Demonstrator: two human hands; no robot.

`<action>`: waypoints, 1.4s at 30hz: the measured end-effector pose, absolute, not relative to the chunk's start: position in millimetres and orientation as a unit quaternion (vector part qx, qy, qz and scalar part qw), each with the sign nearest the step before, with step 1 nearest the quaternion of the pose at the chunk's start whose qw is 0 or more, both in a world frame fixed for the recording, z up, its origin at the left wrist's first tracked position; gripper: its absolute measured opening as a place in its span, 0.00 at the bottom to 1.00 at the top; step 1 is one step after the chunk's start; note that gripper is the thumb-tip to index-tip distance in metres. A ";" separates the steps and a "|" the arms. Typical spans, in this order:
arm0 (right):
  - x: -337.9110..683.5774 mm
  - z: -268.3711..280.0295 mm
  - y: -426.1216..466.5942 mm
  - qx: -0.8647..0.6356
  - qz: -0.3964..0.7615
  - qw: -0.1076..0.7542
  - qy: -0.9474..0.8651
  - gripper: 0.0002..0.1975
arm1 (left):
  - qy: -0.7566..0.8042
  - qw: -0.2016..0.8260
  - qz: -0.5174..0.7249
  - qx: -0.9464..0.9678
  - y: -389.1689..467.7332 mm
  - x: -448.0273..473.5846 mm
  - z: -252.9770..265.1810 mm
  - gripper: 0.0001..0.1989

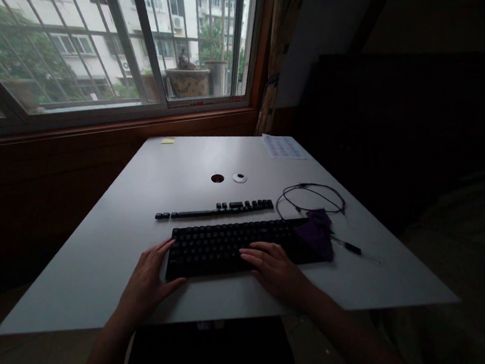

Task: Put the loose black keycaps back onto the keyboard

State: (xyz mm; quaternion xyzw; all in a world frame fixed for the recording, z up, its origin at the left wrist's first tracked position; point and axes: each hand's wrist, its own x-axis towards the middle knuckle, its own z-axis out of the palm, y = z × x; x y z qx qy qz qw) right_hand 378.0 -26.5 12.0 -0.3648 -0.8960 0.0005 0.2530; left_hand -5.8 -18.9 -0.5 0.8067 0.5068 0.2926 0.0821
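Note:
A black keyboard lies flat near the front of the white table. Around its left end curls my left hand, fingers at the side edge and thumb along the front edge. My right hand rests over the keys right of the middle, its fingers stretched out and close together; what lies under the fingertips is hidden. Behind the keyboard runs a row of loose black keycaps, including a long bar. A purple cloth covers part of the keyboard's right end. Beside the cloth is a thin tool with a black handle and wire ends.
A coiled black cable sits behind the cloth. Farther back, a round hole is cut in the table, next to its white cover. Printed paper and a yellow notepad lie along the far edge, below a barred window.

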 end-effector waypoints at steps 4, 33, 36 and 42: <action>379.8 14.7 -28.1 -0.350 0.037 0.268 -0.897 0.26 | 0.512 0.086 0.288 0.805 -19.3 -4.6 0.9 0.42; 382.3 28.4 -33.4 -0.361 0.087 0.246 -0.895 0.27 | 0.469 0.036 0.338 0.815 63.6 30.1 57.7 0.08; 381.6 28.8 -32.9 -0.377 0.082 0.243 -0.890 0.24 | 0.467 0.023 0.312 0.827 99.7 51.9 61.7 0.07; 381.6 29.5 -31.8 -0.369 0.105 0.234 -0.893 0.28 | 0.453 0.034 0.272 0.848 155.8 95.2 53.8 0.07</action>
